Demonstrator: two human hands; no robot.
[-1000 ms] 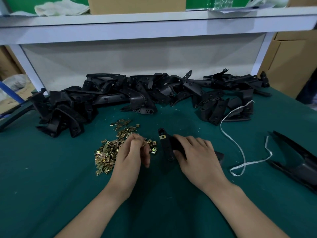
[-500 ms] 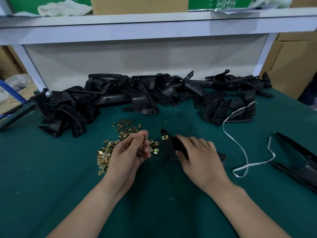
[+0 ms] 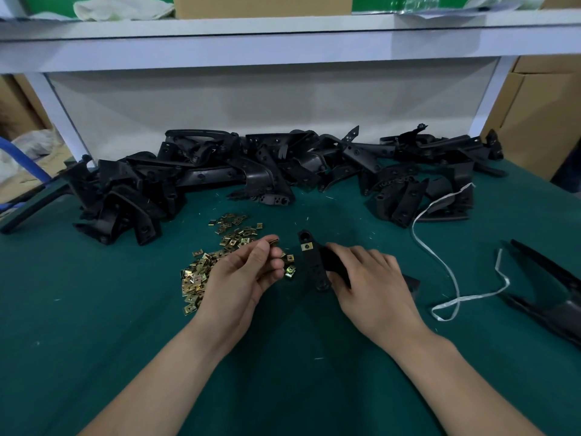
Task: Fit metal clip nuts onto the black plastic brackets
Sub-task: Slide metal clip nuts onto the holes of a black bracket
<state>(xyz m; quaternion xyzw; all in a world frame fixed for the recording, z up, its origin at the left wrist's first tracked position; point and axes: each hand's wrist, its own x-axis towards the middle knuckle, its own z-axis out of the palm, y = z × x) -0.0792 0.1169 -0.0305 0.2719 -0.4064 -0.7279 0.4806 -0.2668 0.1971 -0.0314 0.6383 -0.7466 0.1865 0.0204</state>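
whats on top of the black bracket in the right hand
One clip nut sits on the bracket near its far end, beside an empty hole. The right hand covers the near part, so anything there is hidden.

Head-worn view, forward and downward.

**Matt plastic, bright metal, green cloth**

The table (image 3: pixel 94 341) has a dark green cloth cover, matt and slightly fuzzy, flecked with pale lint. The loose clips (image 3: pixel 195 278) are thin metal with a yellowish plated shine. The heaped brackets (image 3: pixel 267 171) are black moulded plastic, mostly matt, with a dull sheen on their curves. The larger black part (image 3: pixel 553 291) at the right looks glossier. The cord (image 3: pixel 471 297) is flat white twine. The boxes (image 3: pixel 540 121) are plain brown cardboard, and the shelf (image 3: pixel 283 45) is smooth and white.
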